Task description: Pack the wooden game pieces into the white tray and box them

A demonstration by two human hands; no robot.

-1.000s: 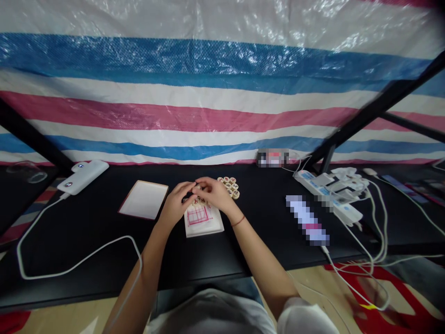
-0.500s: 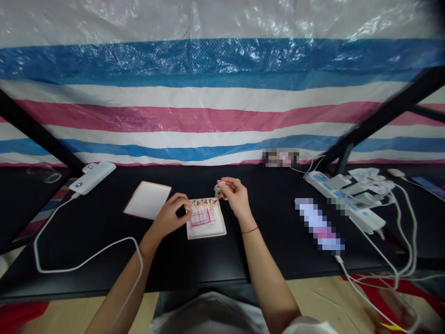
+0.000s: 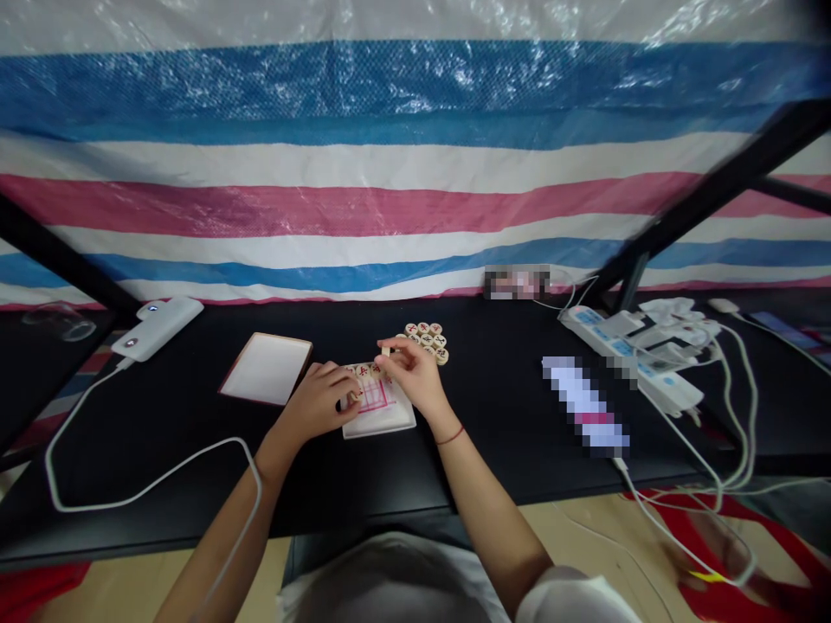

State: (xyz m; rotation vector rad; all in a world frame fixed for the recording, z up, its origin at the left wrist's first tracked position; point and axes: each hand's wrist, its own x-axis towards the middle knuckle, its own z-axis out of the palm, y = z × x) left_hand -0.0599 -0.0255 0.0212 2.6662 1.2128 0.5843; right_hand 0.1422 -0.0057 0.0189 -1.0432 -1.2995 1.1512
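A white box tray (image 3: pixel 388 422) lies on the black table, with a pink-lined sheet (image 3: pixel 375 395) in it and a row of round Chinese chess pieces (image 3: pixel 363 370) along its far edge. My left hand (image 3: pixel 318 400) rests at the tray's left side, its fingers closed on a chess piece (image 3: pixel 355 395) over the sheet. Above the far right of the row, my right hand (image 3: pixel 413 374) pinches another chess piece (image 3: pixel 385 351) on its edge. Behind that hand sits a block of several chess pieces (image 3: pixel 424 330), partly covered by the fingers.
Left of the tray lies the open box lid (image 3: pixel 267 369). A white power bank (image 3: pixel 157 329) with a cable stands at the far left. To the right are a blurred phone (image 3: pixel 585 405), a power strip (image 3: pixel 662 378) with plugs and loose cables. A striped sheet (image 3: pixel 363 208) hangs behind the table.
My right hand has moved left from the block of chess pieces to the tray with a piece in its fingers. The block is now more exposed. My left hand stays by the tray.
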